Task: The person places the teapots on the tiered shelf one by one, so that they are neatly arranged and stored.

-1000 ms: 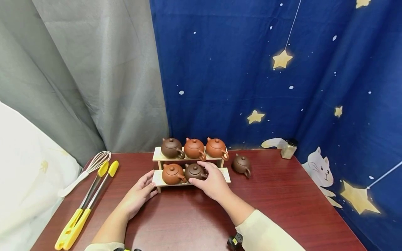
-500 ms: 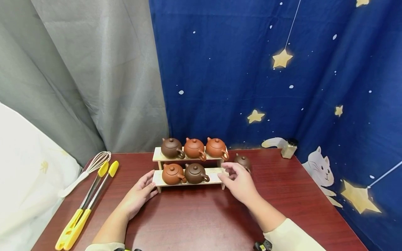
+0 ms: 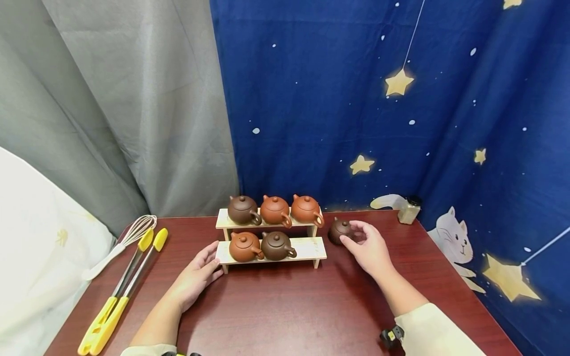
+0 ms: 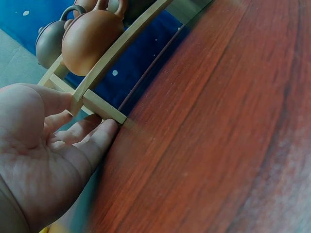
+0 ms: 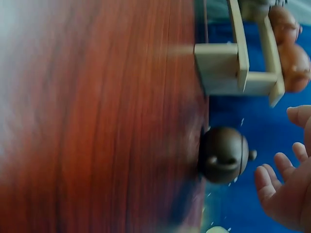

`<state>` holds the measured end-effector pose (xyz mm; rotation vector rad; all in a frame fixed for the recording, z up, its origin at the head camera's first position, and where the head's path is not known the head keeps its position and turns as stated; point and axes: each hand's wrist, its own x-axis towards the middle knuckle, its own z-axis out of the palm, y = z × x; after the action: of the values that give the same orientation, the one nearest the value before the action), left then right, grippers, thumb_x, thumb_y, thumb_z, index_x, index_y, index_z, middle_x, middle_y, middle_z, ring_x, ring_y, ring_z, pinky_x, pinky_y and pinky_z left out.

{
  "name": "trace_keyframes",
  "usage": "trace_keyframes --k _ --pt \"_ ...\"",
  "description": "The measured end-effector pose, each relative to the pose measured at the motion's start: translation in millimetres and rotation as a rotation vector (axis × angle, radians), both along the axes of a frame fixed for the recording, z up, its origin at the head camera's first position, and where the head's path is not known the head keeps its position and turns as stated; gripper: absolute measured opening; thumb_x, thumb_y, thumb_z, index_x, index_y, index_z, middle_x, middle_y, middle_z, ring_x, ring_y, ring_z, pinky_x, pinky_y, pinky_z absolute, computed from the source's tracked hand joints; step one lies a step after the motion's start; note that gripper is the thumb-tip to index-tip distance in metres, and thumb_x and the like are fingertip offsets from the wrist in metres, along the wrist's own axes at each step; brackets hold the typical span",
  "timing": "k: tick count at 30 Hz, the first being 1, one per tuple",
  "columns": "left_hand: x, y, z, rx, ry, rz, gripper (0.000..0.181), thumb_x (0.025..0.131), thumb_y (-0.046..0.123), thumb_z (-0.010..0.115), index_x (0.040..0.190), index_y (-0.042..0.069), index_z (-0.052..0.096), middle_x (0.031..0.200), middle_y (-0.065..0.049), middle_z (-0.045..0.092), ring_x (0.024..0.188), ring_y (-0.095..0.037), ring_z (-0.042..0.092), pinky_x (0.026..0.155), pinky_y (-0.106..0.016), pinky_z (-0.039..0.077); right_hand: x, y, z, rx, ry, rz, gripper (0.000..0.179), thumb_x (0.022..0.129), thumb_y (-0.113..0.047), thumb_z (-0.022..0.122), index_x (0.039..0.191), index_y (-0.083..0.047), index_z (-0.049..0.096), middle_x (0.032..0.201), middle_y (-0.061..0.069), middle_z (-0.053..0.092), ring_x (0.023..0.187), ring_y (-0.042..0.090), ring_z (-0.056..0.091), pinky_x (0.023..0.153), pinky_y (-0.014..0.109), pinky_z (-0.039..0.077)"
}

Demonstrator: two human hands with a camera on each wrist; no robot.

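Observation:
My left hand (image 3: 199, 273) holds the left end of a two-step wooden rack (image 3: 308, 249), with the thumb on the lower shelf's end and fingers at its leg. A dark brown teapot (image 3: 339, 232) stands on the table to the right of the rack. Beside its handle side is my right hand (image 3: 373, 251), thumb and fingers spread; the right wrist view has these fingers (image 5: 265, 182) apart from the teapot. An orange-brown teapot (image 3: 244, 247) and a dark teapot (image 3: 276, 246) sit on the lower shelf. Its right part is bare.
On the upper shelf stand a dark teapot (image 3: 242, 210) and two orange-brown teapots, one at the right end (image 3: 305, 209). Yellow-handled tongs (image 3: 122, 291) and a whisk (image 3: 129, 240) lie at the left. A small jar (image 3: 408, 211) stands at the back right.
My right hand has left the dark teapot on the lower shelf and moved right to the dark teapot on the table. The left hand stays at the rack's end.

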<state>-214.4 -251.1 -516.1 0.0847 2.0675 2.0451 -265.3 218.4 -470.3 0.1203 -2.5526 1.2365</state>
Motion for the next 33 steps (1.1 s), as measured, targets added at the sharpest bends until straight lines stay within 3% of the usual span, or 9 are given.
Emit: trace_keyframes --k 6,15,28,33 --pt "-0.4 0.7 0.1 -0.003 0.004 0.004 0.064 0.117 0.016 0.042 0.173 0.013 0.011 0.176 -0.019 0.024 0.131 0.005 0.053 0.119 -0.037 0.051 -17.9 12.4 -9.5 0.072 -0.062 -0.027 0.068 0.092 -0.037 0.086 0.147 -0.008 0.059 0.147 0.021 0.060 0.131 0.038 0.060 0.111 0.056 0.053" --pt "-0.4 1.1 0.4 -0.017 0.008 0.010 0.063 0.117 0.016 0.040 0.173 0.012 0.012 0.176 -0.020 0.025 0.150 -0.023 0.043 0.119 -0.039 0.051 -40.9 12.0 -21.0 0.068 -0.186 0.029 0.092 0.090 -0.046 0.086 0.160 -0.005 0.043 0.159 0.024 0.051 0.143 0.042 0.054 0.121 0.058 0.046" --pt "-1.6 0.3 0.4 -0.011 0.009 0.003 0.063 0.117 0.016 0.041 0.173 0.013 0.011 0.176 -0.019 0.025 0.151 -0.023 0.042 0.119 -0.039 0.051 -58.9 0.8 -29.1 0.114 -0.208 -0.002 0.086 0.088 -0.038 0.087 0.156 -0.004 0.048 0.155 0.026 0.053 0.143 0.043 0.050 0.120 0.059 0.044" --pt "-1.1 -0.4 -0.6 -0.003 0.003 -0.003 0.064 0.117 0.016 0.041 0.173 0.013 0.011 0.176 -0.019 0.024 0.142 -0.007 0.049 0.120 -0.038 0.050 -58.9 -0.1 -31.5 0.125 -0.206 -0.015 0.082 0.089 -0.032 0.086 0.155 -0.003 0.049 0.154 0.027 0.052 0.142 0.044 0.050 0.120 0.059 0.045"
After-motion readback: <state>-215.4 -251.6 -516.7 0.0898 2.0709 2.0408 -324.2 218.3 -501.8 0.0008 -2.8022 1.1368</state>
